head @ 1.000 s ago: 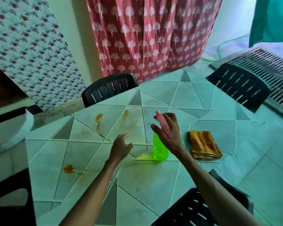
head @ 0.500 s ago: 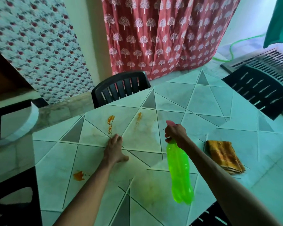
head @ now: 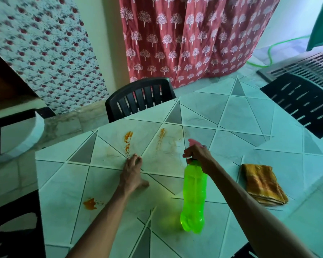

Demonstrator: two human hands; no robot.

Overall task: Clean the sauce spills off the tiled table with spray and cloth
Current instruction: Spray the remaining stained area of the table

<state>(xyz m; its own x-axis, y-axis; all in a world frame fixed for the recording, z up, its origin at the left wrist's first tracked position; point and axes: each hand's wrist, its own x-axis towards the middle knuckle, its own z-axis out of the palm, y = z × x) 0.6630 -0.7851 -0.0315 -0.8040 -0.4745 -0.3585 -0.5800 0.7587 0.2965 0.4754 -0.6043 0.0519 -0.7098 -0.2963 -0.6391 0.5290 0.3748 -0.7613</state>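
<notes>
Grey-green triangles pattern the tiled table that fills the lower frame, below one red curtain printed with white trees. We count three orange sauce spills: one streak and a fainter streak above centre, and one blot at lower left. Our left hand lies flat at centre, fingers pressed together, thumb out, fingertips just below the first streak. Our right hand curls round the pink head of one bright green plastic spray bottle, held off the tiles. One folded yellow-orange cloth lies at right, apart from both hands. Two black slatted plastic chairs stand at the upper edges.
</notes>
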